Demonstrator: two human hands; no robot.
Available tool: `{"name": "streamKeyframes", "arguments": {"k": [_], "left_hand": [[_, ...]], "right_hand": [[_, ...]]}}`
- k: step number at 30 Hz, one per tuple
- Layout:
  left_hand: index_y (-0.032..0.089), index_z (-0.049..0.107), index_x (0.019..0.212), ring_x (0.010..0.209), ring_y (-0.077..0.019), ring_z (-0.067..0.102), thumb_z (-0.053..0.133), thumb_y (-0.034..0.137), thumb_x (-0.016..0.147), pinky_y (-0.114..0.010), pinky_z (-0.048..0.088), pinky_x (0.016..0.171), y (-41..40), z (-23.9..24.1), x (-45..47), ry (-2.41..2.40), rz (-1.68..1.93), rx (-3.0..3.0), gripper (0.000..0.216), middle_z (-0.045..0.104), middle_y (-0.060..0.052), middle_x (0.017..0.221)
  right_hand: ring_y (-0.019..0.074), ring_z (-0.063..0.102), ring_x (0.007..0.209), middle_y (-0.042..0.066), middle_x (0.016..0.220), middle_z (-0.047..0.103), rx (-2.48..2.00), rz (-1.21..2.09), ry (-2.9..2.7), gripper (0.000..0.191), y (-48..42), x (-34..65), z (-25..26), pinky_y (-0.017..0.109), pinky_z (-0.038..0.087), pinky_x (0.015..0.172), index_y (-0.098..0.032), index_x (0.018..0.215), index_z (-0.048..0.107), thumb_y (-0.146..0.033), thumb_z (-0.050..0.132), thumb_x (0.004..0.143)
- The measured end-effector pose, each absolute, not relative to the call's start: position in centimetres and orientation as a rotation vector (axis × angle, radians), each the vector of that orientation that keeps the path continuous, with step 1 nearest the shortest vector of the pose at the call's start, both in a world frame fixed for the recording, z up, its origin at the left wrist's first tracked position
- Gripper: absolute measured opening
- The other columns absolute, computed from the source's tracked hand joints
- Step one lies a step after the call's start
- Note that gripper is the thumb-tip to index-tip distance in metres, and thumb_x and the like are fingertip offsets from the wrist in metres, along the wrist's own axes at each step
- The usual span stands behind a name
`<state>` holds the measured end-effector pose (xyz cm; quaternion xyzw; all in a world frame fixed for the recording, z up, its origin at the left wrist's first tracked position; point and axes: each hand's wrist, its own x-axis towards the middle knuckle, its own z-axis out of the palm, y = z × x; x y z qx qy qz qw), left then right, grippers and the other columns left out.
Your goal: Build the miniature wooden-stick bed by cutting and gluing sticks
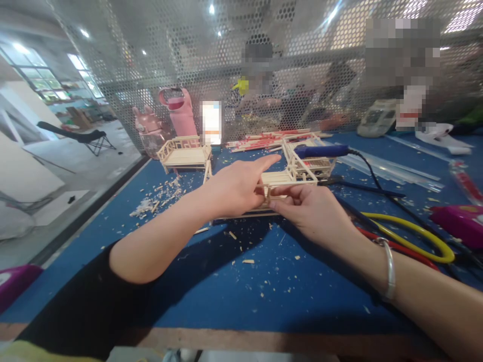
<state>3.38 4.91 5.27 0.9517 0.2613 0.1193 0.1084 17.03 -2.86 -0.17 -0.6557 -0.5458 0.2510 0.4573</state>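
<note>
Several miniature benches built of thin pale wooden sticks are on the blue table. The nearest miniature wooden bench (277,177) is between my two hands, its left part covered by my left hand. My left hand (238,188) reaches across it, index finger stretched out to the right and the other fingers curled onto the front sticks. My right hand (308,205), with a silver bangle at the wrist, pinches the bench's front edge between thumb and fingers. Whether a small loose piece is also in the fingertips, I cannot make out.
A finished-looking small bench (186,157) stands at the back left. A blue-handled corded tool (326,151) rests across another stick frame. Wood chips (158,196) litter the blue table (226,301). Yellow-handled pliers (422,236) lie right; a lit phone (212,123) and pink tumbler (182,118) stand behind.
</note>
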Motion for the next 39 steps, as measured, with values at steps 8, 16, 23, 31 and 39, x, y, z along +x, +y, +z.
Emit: {"name": "streamKeyframes", "arguments": {"k": [8, 16, 23, 31, 39], "left_hand": [[0.019, 0.032, 0.137, 0.087, -0.0207, 0.062, 0.054, 0.014, 0.07, -0.03, 0.043, 0.078, 4.9, 5.2, 3.3, 0.776, 0.363, 2.806, 0.07, 0.069, -0.004, 0.094], [0.019, 0.031, 0.137, 0.083, -0.019, 0.063, 0.051, 0.015, 0.071, -0.028, 0.044, 0.072, 4.9, 5.4, 3.3, 0.799, 0.304, 2.83, 0.069, 0.069, -0.002, 0.087], [0.018, 0.031, 0.137, 0.091, -0.0206, 0.061, 0.051, 0.017, 0.072, -0.029, 0.045, 0.076, 4.9, 5.3, 3.2, 0.796, 0.296, 2.854, 0.067, 0.068, -0.004, 0.098], [0.018, 0.031, 0.136, 0.091, -0.021, 0.062, 0.05, 0.018, 0.074, -0.031, 0.045, 0.076, 4.9, 5.3, 3.3, 0.807, 0.292, 2.861, 0.065, 0.068, -0.005, 0.096], [0.018, 0.034, 0.136, 0.091, -0.0203, 0.062, 0.049, 0.017, 0.074, -0.03, 0.045, 0.076, 4.8, 5.4, 3.4, 0.812, 0.312, 2.874, 0.063, 0.068, -0.004, 0.096]], "right_hand": [[0.0146, 0.058, 0.06, 0.002, 0.066, 0.067, -1.569, 0.576, -1.415, 0.016, -2.8, 17.0, -0.2, 0.024, 0.041, 0.053, -0.016, 0.07, 0.069, -0.025, 0.056, 0.072], [0.013, 0.054, 0.053, 0.002, 0.061, 0.066, -1.61, 0.558, -1.369, 0.016, -2.8, 16.8, -0.5, 0.023, 0.038, 0.049, -0.015, 0.072, 0.07, -0.024, 0.057, 0.071], [0.0097, 0.049, 0.047, 0.001, 0.056, 0.062, -1.556, 0.655, -1.32, 0.016, -2.9, 16.8, -0.4, 0.023, 0.036, 0.047, -0.014, 0.073, 0.069, -0.026, 0.058, 0.072], [0.0044, 0.027, 0.033, -0.01, 0.038, 0.038, -1.452, 0.83, -1.293, 0.026, -2.6, 16.8, -1.1, 0.02, 0.021, 0.035, -0.014, 0.091, 0.065, -0.03, 0.058, 0.072], [0.0054, 0.031, 0.034, -0.009, 0.038, 0.038, -1.499, 0.768, -1.332, 0.025, -2.6, 16.9, -1.0, 0.021, 0.023, 0.037, -0.013, 0.086, 0.065, -0.032, 0.057, 0.072]]}}
